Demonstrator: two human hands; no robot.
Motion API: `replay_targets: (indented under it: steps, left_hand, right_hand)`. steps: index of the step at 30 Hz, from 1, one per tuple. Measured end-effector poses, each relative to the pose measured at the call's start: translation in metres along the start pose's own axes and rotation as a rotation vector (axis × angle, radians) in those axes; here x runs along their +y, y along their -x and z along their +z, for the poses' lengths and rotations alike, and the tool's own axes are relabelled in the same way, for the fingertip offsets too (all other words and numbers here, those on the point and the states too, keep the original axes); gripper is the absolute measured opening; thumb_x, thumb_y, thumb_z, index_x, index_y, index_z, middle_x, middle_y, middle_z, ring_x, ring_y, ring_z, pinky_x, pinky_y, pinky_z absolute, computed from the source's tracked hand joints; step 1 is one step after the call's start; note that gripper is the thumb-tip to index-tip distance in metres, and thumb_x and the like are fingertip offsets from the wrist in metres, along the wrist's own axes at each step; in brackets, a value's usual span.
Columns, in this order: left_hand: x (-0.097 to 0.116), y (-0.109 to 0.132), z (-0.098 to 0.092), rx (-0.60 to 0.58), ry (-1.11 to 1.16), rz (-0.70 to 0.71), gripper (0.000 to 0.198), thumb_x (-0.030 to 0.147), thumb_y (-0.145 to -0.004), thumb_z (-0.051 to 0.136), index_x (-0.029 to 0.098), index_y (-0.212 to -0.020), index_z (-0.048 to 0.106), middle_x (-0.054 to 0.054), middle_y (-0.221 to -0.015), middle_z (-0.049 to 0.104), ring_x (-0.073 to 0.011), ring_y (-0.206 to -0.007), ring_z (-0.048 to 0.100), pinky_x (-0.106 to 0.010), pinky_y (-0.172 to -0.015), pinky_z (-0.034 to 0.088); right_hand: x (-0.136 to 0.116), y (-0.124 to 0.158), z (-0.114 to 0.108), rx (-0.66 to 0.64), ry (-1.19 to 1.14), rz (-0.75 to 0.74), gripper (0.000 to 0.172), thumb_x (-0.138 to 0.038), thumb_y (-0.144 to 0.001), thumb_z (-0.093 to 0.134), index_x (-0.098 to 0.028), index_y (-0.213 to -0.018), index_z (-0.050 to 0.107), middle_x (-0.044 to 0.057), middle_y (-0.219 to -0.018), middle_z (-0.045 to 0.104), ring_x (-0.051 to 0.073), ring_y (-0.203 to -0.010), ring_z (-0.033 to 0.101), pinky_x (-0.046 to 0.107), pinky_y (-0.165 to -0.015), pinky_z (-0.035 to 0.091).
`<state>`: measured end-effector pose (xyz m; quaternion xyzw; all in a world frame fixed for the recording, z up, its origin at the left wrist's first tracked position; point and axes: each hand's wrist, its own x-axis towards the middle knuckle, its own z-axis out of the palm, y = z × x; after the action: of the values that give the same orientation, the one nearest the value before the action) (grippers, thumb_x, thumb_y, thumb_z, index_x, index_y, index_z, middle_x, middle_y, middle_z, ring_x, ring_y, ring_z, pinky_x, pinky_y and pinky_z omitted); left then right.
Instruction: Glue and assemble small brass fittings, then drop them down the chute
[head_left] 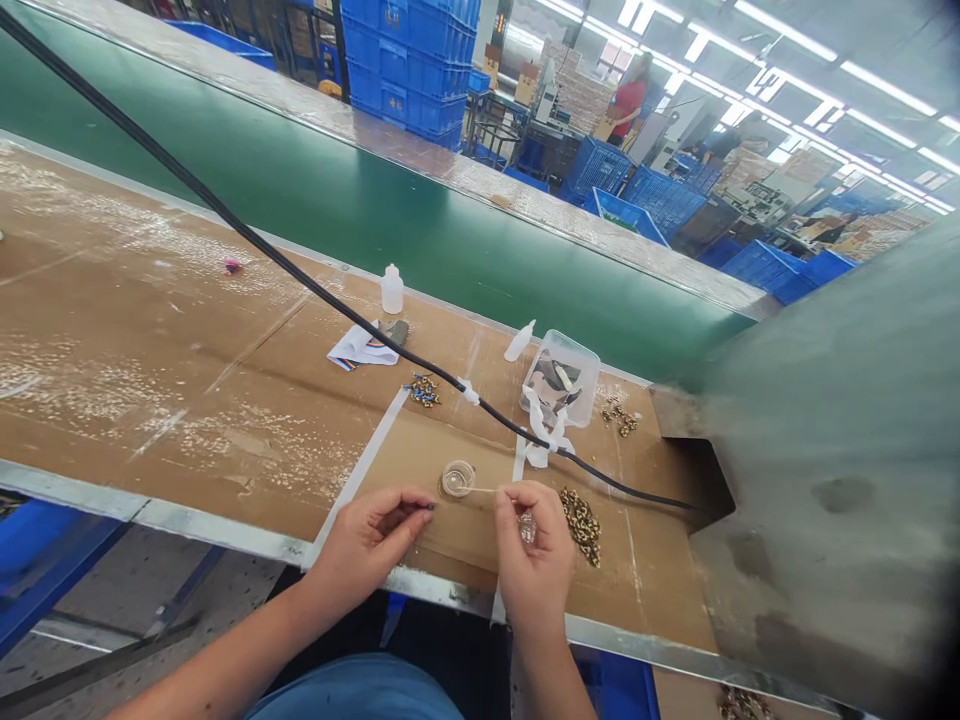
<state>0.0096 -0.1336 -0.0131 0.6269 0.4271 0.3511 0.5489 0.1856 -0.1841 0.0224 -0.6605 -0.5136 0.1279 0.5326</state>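
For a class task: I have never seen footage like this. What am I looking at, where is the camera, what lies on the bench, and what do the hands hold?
There is no machine here: a person works with bare hands, and the single picture comes from a camera on that person's head, looking down. The left hand seems to pinch a tiny dark part. The right hand holds a thin stick whose tip reaches a small clear dish. Beside that hand lies a pile of small gold-coloured parts. Further back on the cardboard-covered bench are a clear plastic box, a white bottle and a black cable. Behind runs a green conveyor belt.
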Motion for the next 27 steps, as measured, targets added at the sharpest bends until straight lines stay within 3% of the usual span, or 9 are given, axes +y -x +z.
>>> replay_targets:
  steps: [4, 9, 19, 27]
  left_hand:
    - [-0.002, 0.0, 0.001, 0.0, 0.019, -0.017, 0.016, 0.03, -0.084, 0.062, 0.02, -0.095, 0.066, -0.004, -0.091, 0.07, -0.0178, -0.083, 0.066, -0.024, -0.077, 0.053]
    - [-0.002, -0.001, 0.001, -0.004, 0.034, -0.031, 0.016, 0.03, -0.084, 0.063, 0.019, -0.094, 0.066, -0.003, -0.088, 0.07, -0.0175, -0.081, 0.066, -0.023, -0.075, 0.054]
    - [-0.002, 0.0, 0.001, -0.008, 0.034, -0.017, 0.015, 0.029, -0.084, 0.062, 0.019, -0.094, 0.066, -0.003, -0.088, 0.07, -0.0168, -0.08, 0.066, -0.022, -0.074, 0.053]
    - [-0.002, 0.0, 0.0, -0.014, -0.018, 0.02, 0.014, 0.028, -0.085, 0.061, 0.02, -0.095, 0.067, -0.002, -0.086, 0.07, -0.0155, -0.079, 0.065, -0.021, -0.073, 0.051]
  right_hand:
    - [-0.003, 0.011, 0.004, -0.04, -0.198, 0.182, 0.014, -0.029, -0.089, 0.056, -0.018, -0.081, 0.06, 0.002, -0.079, 0.056, 0.016, -0.076, 0.053, 0.027, -0.071, 0.042]
    - [-0.002, 0.018, 0.01, -0.076, -0.224, 0.234, 0.015, -0.03, -0.089, 0.057, -0.018, -0.083, 0.061, 0.002, -0.081, 0.057, 0.016, -0.077, 0.052, 0.027, -0.072, 0.041]
    - [0.002, 0.017, 0.011, -0.076, -0.2, 0.216, 0.013, -0.028, -0.089, 0.057, -0.018, -0.082, 0.062, 0.001, -0.081, 0.057, 0.015, -0.077, 0.052, 0.026, -0.072, 0.041]
    - [-0.009, 0.011, 0.009, -0.069, -0.101, 0.06, 0.01, -0.021, -0.089, 0.056, -0.018, -0.081, 0.062, 0.001, -0.081, 0.057, 0.015, -0.078, 0.053, 0.027, -0.073, 0.04]
